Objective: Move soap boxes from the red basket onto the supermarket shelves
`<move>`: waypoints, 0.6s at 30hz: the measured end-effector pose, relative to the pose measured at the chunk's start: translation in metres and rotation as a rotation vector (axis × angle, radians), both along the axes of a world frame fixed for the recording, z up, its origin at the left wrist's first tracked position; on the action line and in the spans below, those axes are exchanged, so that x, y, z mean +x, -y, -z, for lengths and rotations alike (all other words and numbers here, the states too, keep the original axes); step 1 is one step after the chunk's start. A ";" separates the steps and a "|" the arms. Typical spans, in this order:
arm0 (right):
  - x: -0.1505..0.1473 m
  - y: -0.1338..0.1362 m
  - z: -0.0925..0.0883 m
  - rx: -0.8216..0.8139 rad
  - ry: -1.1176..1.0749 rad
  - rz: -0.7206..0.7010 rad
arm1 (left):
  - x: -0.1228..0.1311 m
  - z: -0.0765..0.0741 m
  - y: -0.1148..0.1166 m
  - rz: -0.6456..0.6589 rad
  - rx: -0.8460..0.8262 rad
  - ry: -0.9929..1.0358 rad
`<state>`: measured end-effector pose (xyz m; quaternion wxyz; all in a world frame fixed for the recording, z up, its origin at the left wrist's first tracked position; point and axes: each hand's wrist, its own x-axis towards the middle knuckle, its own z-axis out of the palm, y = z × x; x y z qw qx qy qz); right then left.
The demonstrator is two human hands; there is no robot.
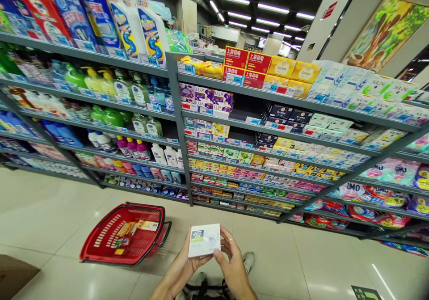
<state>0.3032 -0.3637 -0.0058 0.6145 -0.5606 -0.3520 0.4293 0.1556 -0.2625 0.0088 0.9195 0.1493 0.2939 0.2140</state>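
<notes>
Both hands on one small white box [203, 240], held low in front of the shelves [295, 101].

Left hand [185, 259] grips the box's left edge and underside — fingers closed on it; right hand [232, 259] holds the right side, thumb at the lower corner, fingers curled behind, a ring on one finger. Box face is toward the camera, blue logo top left, print too small to read. Red shopping basket [124, 235] sits on the tiled floor [50, 219] just left of the hands, a few packets inside. Shoes [248, 260] show below the hands. Soap boxes fill the rack ahead — bottles further left.
</notes>
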 end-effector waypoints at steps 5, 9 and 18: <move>-0.002 0.002 0.000 -0.003 -0.007 -0.001 | 0.000 0.000 -0.001 0.007 -0.015 -0.016; -0.003 0.003 0.000 -0.019 0.000 0.015 | -0.001 -0.002 -0.001 0.027 -0.020 -0.013; -0.005 0.008 -0.003 -0.048 0.022 0.009 | -0.004 0.000 0.004 0.019 -0.031 -0.027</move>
